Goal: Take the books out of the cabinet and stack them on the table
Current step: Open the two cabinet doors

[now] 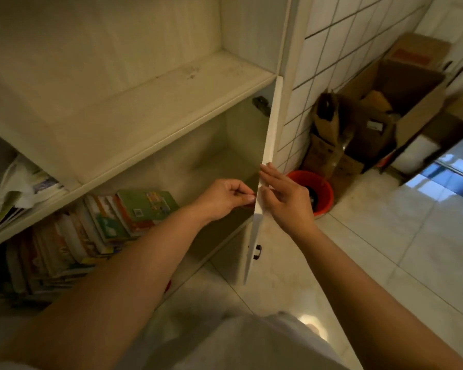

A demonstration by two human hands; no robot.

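step: cabinet door point(267, 145) being opened | left hand point(225, 197) grip pinched on door edge; right hand point(286, 198) laid flat, fingers straight | books point(96, 228) lower left, in cabinet | next: a reach left is called for

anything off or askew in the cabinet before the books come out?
Yes. The books in the lower compartment slump rightward instead of standing upright, the green-covered one lying almost flat on top. Loose papers spill out on the far left. The left hand pinches the open door's edge.
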